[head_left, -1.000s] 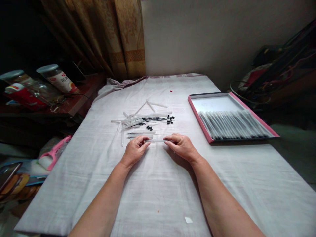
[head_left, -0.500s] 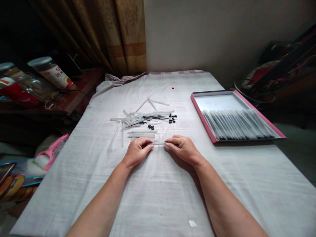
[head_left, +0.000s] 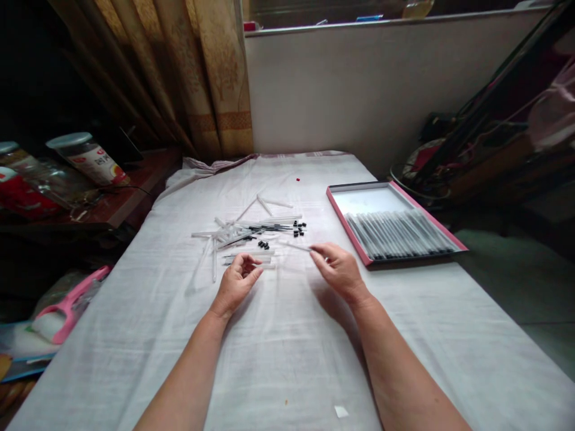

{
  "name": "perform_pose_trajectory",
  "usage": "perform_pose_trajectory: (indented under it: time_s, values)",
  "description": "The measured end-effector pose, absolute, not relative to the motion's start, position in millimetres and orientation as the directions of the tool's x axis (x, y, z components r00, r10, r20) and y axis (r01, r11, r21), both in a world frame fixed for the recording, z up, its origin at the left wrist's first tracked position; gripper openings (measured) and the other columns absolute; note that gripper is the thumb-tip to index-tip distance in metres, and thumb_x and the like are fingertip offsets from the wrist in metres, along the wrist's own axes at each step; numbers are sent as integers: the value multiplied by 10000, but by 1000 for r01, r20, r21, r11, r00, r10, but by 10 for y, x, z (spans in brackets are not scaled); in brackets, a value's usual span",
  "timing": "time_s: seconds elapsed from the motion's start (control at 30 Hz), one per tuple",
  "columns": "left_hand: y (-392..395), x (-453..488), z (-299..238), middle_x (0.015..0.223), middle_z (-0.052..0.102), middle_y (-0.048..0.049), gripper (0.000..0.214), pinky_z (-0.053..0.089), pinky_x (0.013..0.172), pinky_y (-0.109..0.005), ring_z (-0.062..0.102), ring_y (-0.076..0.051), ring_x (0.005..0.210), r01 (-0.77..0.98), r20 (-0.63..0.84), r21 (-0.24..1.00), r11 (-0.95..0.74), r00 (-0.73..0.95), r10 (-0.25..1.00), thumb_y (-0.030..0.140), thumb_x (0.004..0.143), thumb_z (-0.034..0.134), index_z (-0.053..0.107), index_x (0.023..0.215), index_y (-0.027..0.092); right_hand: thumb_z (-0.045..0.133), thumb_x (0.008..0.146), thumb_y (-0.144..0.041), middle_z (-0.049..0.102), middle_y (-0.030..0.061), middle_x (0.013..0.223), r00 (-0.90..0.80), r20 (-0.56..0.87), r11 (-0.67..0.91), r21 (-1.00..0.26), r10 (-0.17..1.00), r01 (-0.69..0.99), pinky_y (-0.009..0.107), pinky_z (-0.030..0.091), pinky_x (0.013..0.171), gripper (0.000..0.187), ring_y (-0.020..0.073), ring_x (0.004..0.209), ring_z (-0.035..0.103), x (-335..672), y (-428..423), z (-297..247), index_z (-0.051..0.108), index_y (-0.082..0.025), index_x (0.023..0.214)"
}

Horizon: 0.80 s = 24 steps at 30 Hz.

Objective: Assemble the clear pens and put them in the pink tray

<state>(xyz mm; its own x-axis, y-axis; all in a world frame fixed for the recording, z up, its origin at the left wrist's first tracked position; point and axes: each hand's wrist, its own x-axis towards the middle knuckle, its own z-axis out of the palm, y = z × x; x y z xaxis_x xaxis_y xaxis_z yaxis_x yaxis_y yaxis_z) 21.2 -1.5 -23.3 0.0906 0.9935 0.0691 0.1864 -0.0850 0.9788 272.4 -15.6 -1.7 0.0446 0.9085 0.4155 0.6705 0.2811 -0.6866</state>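
Between the thumb and fingers of my right hand [head_left: 336, 269] is a clear pen [head_left: 296, 246], held by one end and pointing left, slightly blurred. My left hand [head_left: 238, 282] has its thumb and forefinger apart, with nothing seen between them. Just behind it lie several pen barrels with refills [head_left: 267, 256]. Farther back is a loose pile of clear barrels [head_left: 231, 230] and dark refills [head_left: 274, 227]. Small black caps [head_left: 300, 227] lie at the pile's right end, with more black caps [head_left: 263, 245] in front of it.
A pink-edged box [head_left: 349, 230] at the right holds a row of clear pens [head_left: 399, 233] with black ends. A tiny red piece [head_left: 297, 179] and a white scrap [head_left: 341, 411] lie on the white cloth [head_left: 269, 347]. Pink scissors [head_left: 72, 305] and jars [head_left: 90, 158] are at the left.
My left hand has let go of the pen and moved a little left. My right hand has carried it right, towards the box. The view has tilted up and shifted right.
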Motion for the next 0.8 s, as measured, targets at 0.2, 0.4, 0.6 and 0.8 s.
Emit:
perform_pose_trajectory:
  time_s: [0.2,0.4,0.6,0.8]
  values:
    - [-21,246,-201,836,728,-65,251,492,654,-247,652,-168,752,194,-5,981,-17,110,994,386,694,705,575,705,171,564,787,-396,693,110,880,632,459,-269,-633,624,726,359,469,743,338,248,812,617,3599,-67,98,771,-164,920]
    - [-46,253,-178,629,668,-13,249,449,532,-216,580,-125,569,285,34,957,-60,94,995,389,683,730,639,671,157,522,816,-395,727,110,900,663,311,-517,-436,682,736,398,369,733,321,256,786,584,3763,-4,68,780,-245,934]
    - [-52,236,-187,612,643,5,230,433,539,-202,568,-113,570,288,37,956,-61,88,995,364,681,724,636,659,153,478,847,-388,710,139,895,594,334,-496,-338,731,800,395,327,718,354,262,800,567,3601,-15,35,779,-219,927]
    - [-45,225,-211,593,609,19,266,419,526,-201,534,-103,543,267,41,961,-66,99,994,398,691,720,615,671,154,473,861,-329,703,123,966,547,423,-447,-318,723,836,391,329,743,329,275,861,551,3549,-51,41,759,-195,950]
